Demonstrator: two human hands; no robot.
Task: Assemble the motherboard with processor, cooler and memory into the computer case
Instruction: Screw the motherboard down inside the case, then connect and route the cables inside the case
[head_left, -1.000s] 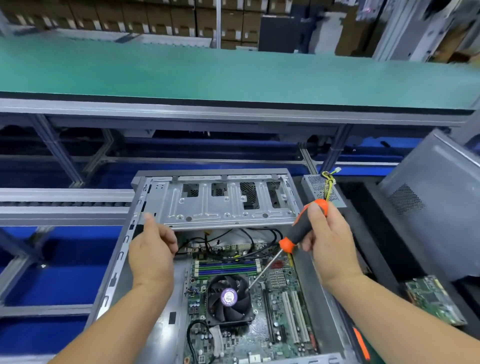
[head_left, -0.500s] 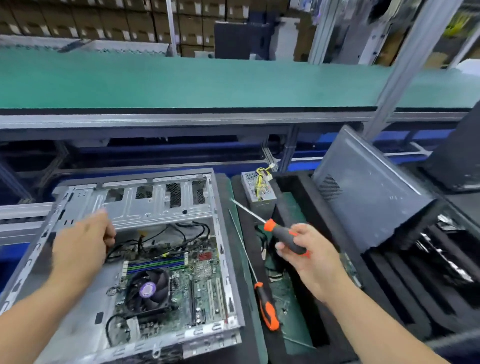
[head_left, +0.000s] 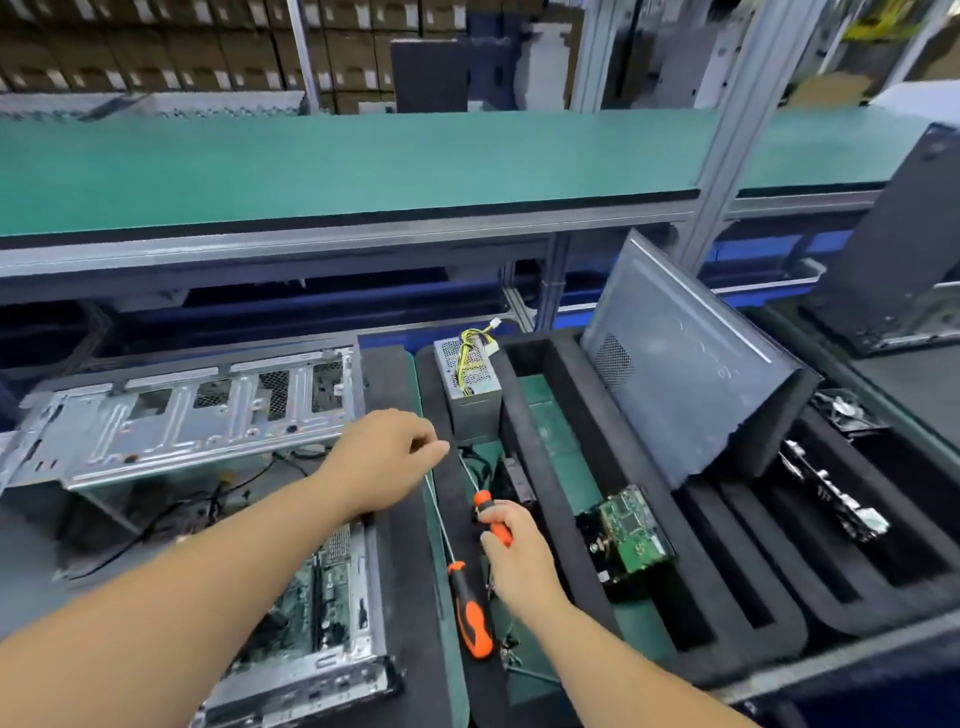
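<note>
Two orange-and-black screwdrivers are in view: one is gripped by its handle in the right hand (head_left: 511, 553), low over the black foam parts tray (head_left: 566, 519); the other, long-shafted screwdriver (head_left: 470, 610) lies on the tray's near-left edge. The held screwdriver (head_left: 491, 514) points its tip toward the far side.

The left hand (head_left: 387, 457) hovers just right of the open grey steel computer case (head_left: 182, 415), fingers curled; whether it pinches anything cannot be told.

Task status, as judged from this view: the green motherboard (head_left: 317, 592) already sits inside the case at near left. Cooler and memory are hidden by the left forearm. Remaining parts appear uninstalled: a silver power supply with yellow wires (head_left: 467, 384) stands at the far end of the tray, a bare green circuit board (head_left: 631, 535) lies in a tray slot, and a grey side panel (head_left: 691, 364) leans in the tray at right.

Changes from the earlier frames: the right hand has carried its screwdriver out of the case, where the tip was beside the cooler, and down to the tray. The left hand has left the case's far-left wall and moved right. The view has swung right.
</note>
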